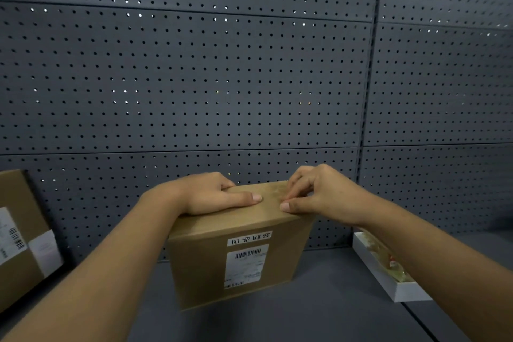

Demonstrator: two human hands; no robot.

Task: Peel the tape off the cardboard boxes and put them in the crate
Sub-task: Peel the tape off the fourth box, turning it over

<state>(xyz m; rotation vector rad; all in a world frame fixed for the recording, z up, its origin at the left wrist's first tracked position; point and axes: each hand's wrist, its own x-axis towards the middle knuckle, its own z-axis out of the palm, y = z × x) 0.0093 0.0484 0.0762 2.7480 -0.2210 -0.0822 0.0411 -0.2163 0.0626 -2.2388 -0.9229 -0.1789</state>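
Note:
A brown cardboard box [211, 264] stands on the grey shelf in front of me, with white barcode labels on its near face. Clear tape [270, 191] runs across its top. My left hand [211, 193] lies on the top's left part, thumb flat on the cardboard and fingers curled over the far edge. My right hand [319, 191] is at the top's right part; its thumb presses the near edge and its bent fingertips pick at the tape. The far side of the box is hidden.
A second labelled cardboard box [19, 233] stands at the left edge. A shallow white tray [399, 290] with crumpled tape in it lies at the right. Grey pegboard [222, 78] closes off the back. No crate is in view.

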